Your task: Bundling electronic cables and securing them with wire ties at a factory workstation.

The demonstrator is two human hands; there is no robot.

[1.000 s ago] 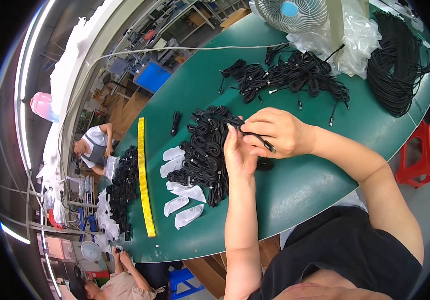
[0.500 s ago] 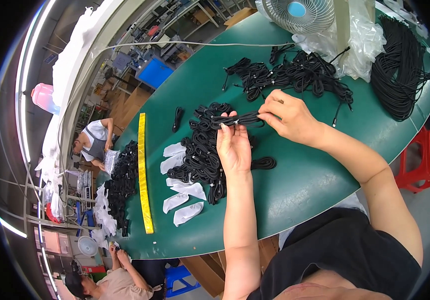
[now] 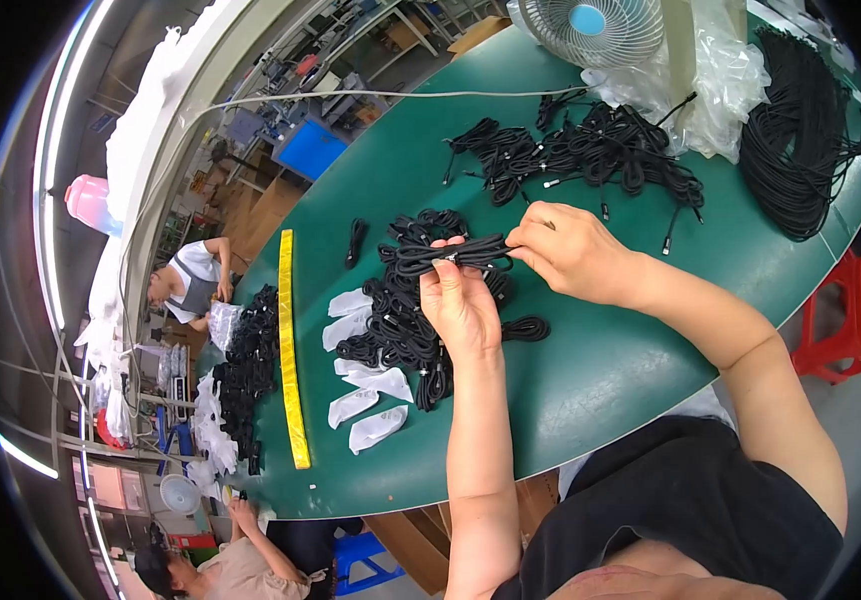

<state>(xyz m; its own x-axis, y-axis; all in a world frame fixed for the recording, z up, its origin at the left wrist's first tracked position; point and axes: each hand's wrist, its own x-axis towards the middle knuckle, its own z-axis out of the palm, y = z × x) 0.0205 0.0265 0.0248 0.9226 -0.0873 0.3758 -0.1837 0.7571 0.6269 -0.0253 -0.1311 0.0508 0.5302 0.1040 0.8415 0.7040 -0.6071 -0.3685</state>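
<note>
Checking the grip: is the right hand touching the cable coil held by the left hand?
Touching. The head view shows right hand fingertips pinching the coil's end, opposite the left hand.

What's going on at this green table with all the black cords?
A person seated at the green table holds a coiled black cable between both hands: the left hand grips the bundle, the right hand pinches its end. Finished coils and small white bags lie beside a yellow ruler; loose cables wait farther back.

Black short-sleeved top, bare forearms
</note>
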